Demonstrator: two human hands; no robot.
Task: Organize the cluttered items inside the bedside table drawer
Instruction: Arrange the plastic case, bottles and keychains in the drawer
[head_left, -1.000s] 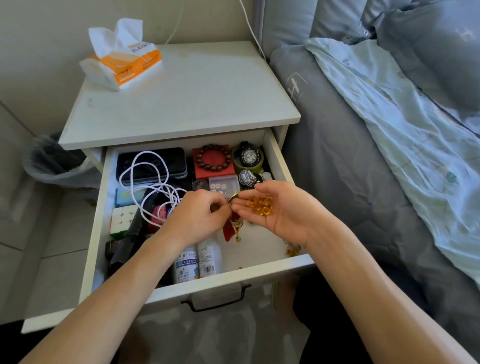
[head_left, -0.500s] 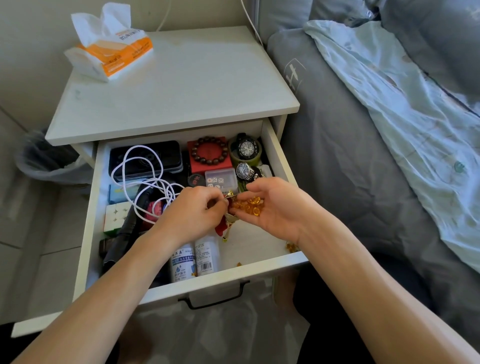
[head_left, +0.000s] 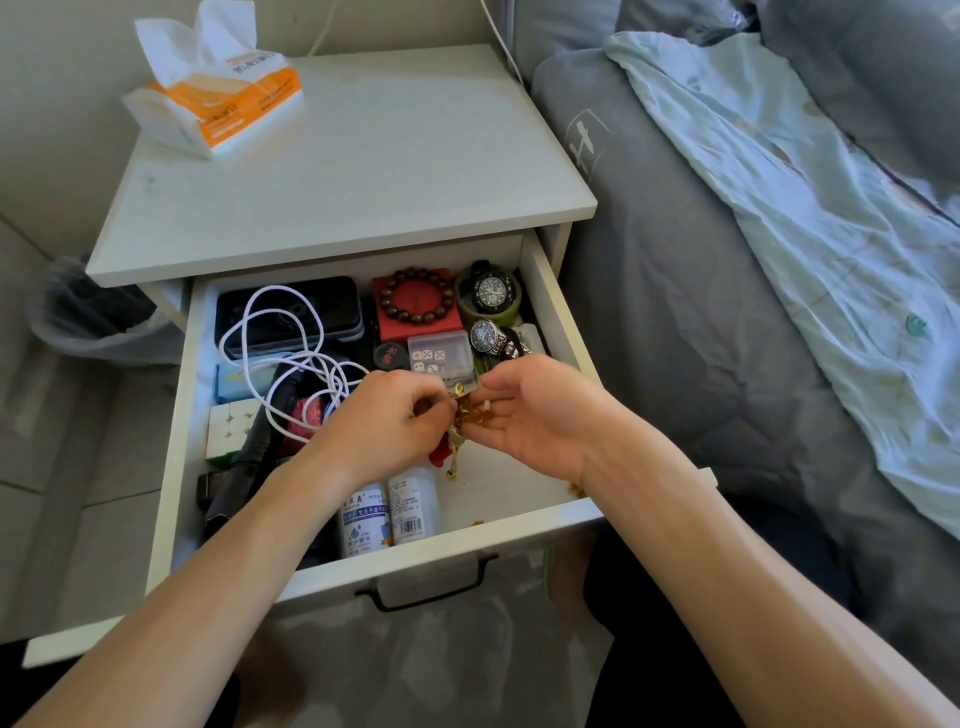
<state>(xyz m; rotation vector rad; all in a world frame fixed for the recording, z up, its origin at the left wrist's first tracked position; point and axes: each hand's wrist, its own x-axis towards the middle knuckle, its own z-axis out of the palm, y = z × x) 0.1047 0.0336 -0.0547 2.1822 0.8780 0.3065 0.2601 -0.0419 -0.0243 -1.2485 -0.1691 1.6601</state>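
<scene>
amber beads (head_left: 475, 415) lie cupped in the right hand (head_left: 535, 415), whose fingers curl up around the small pile above the open drawer (head_left: 182, 415) of the white bedside table (head_left: 363, 171). the left hand (head_left: 384, 421) meets it from the other side, fingertips pinched together at the beads; whether they pinch a bead or the little gold and red charm (head_left: 451, 452) dangling beneath the hands, i cannot tell. a few loose beads (head_left: 574, 488) rest on the drawer floor near the front right corner.

from the head view, the drawer's back row holds a black case (head_left: 332, 306) with a white cable (head_left: 270, 364) looped over it, a red box (head_left: 415, 325) topped by a brown bead bracelet (head_left: 415, 301), and a black watch (head_left: 488, 291) sitting on a roll of tape. just in front of these lie a clear dice box (head_left: 441, 356) and a silver watch (head_left: 491, 338). at the left side sits a white puzzle cube (head_left: 231, 431), and two white bottles (head_left: 389, 512) lie against the front wall below the left wrist.

on the tabletop, at its back left corner, sits a tissue pack (head_left: 218, 104). a grey bed (head_left: 701, 312) with a pale blue sheet (head_left: 805, 208) lies just beside the table on the right.
</scene>
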